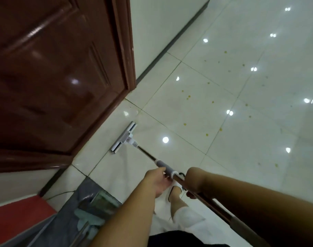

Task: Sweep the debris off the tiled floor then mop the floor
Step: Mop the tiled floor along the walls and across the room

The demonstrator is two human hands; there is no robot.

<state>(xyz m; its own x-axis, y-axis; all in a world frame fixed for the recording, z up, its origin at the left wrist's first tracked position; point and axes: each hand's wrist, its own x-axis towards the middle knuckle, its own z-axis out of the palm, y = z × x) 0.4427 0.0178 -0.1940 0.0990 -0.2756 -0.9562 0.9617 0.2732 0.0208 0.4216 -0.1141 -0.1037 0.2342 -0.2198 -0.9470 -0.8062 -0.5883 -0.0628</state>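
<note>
One view only, and it came from the person's head, looking steeply down and forward with a strong tilt, so the brown door [59, 72] leaned in from the upper left and the tiled floor [241, 86] ran off to the right. Both forearms sat close under the wide lens at the bottom edge, the floor lay farther off, and no second view shared the scene.

The mop head [124, 137] was set flat on the tiled floor [223, 157], just beside the door [54, 77] at its left. Debris [188, 97] was scattered well to the right and beyond. The handle [170, 171] was angled back between both hands.
</note>
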